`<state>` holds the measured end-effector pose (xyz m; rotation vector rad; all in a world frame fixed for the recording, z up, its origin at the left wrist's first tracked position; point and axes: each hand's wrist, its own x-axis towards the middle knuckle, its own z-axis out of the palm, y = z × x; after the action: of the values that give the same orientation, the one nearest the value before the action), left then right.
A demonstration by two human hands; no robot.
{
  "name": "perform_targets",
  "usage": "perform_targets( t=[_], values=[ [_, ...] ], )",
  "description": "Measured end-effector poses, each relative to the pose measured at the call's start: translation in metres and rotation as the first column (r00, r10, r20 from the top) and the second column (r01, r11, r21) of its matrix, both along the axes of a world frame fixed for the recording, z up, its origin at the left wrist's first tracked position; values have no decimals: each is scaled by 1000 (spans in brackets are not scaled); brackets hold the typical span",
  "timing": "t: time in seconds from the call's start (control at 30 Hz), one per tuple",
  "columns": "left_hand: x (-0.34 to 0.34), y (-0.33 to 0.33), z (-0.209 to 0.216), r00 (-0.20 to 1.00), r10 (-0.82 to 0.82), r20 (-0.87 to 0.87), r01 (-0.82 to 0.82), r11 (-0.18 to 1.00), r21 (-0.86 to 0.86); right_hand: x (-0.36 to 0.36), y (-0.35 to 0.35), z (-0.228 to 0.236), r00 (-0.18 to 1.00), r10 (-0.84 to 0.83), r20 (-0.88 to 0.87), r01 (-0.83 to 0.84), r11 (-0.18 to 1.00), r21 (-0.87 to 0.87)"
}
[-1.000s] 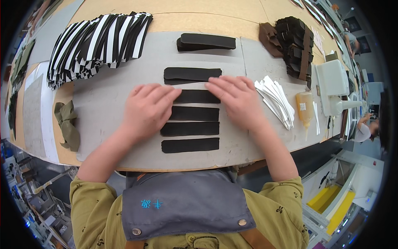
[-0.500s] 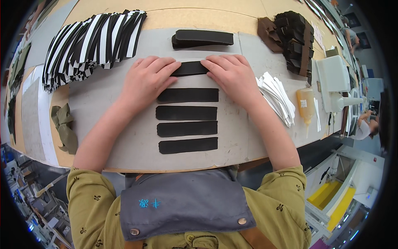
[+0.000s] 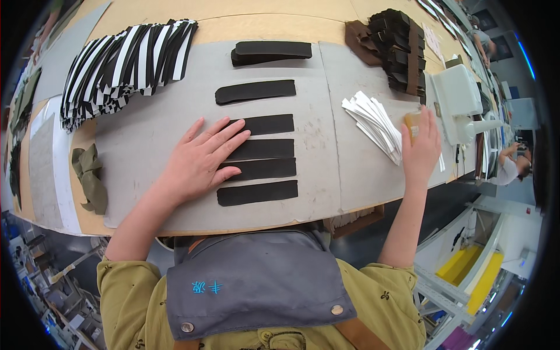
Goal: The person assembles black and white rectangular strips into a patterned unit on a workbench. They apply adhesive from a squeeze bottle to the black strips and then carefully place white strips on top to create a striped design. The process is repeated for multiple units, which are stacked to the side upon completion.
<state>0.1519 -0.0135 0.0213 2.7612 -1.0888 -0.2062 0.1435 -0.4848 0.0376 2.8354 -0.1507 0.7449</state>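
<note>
Several flat black strips lie in a column on the grey work mat (image 3: 315, 181). My left hand (image 3: 201, 154) rests palm down with fingers spread, its fingertips over the left ends of the middle strips, among them a black strip (image 3: 271, 124). Beyond it lie a separate black strip (image 3: 256, 91) and a stack of black strips (image 3: 274, 51). On the right, my right hand (image 3: 423, 149) is around an amber squeeze bottle (image 3: 412, 124), thumb on one side and fingers on the other. The hand hides the bottle's lower part and nozzle.
A fan of white strips (image 3: 373, 122) lies left of the bottle. Black-and-white strips (image 3: 128, 64) are heaped at far left, near an olive cloth piece (image 3: 90, 178). A dark brown bundle (image 3: 399, 52) and a white container (image 3: 458, 93) stand at right.
Both hands have left the far black strip, which now lies uncovered. My left hand came nearer onto the middle strips; my right hand moved right to the amber bottle. The view shifted slightly.
</note>
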Motion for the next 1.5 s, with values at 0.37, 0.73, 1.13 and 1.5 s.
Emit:
perform_targets(
  t=[0.37, 0.73, 1.13, 1.5],
  values=[
    [-29, -5, 6, 1000, 3, 25, -4, 1000, 15, -9, -40, 11, 890, -319, -327, 368, 924, 100],
    [-65, -16, -5, 999, -39, -15, 38, 999, -32, -6, -72, 30, 909, -116, -400, 402, 497, 769],
    [-99, 13, -3, 997, 76, 2, -75, 992, -103, -167, 118, -41, 931, 139, 336, -60, -852, 520],
    [-128, 16, -9, 992, 118, 53, -112, 987, -111, -180, 152, -55, 942, 94, 324, -167, -704, 690]
  ],
)
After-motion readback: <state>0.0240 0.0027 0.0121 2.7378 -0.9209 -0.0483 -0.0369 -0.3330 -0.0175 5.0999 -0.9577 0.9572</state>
